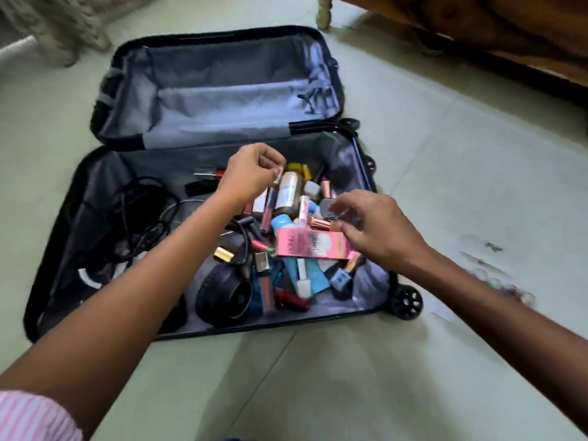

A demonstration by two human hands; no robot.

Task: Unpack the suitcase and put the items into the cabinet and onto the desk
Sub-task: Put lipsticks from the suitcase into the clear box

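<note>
Presently, the suitcase (pixel 222 100) lies opened flat on the floor (pixel 445 154), its lid half beyond both hands and its packed half directly beneath them. The left hand (pixel 254 173) hangs over the packed half with fingers curled, thumb and forefinger pinching a small pale item (pixel 280 169); blur prevents identifying it. Just past and below that pinch lies a tall bottle (pixel 289 194) with a yellow cap, among a heap of tubes and small cosmetics. Left of the left hand, black cables (pixel 140 211) lie coiled against the suitcase wall. Nearer the person than that hand, beside the forearm, sits a round black device (pixel 222 296). The right hand (pixel 372 230) is held over the heap, fingers bent and spread; the forefinger arches over a grey block (pixel 327 207) and the thumb lies at the end of a pink box (pixel 305 246), but blur leaves it uncertain whether anything is gripped. The pink box extends leftward from that thumb, on top of the heap. Right of and nearer than the right hand, a wheel (pixel 405 302) projects from the suitcase corner. Wooden furniture (pixel 477 27) stands well beyond the right hand. A striped sleeve (pixel 28 415) covers the left upper arm.
</note>
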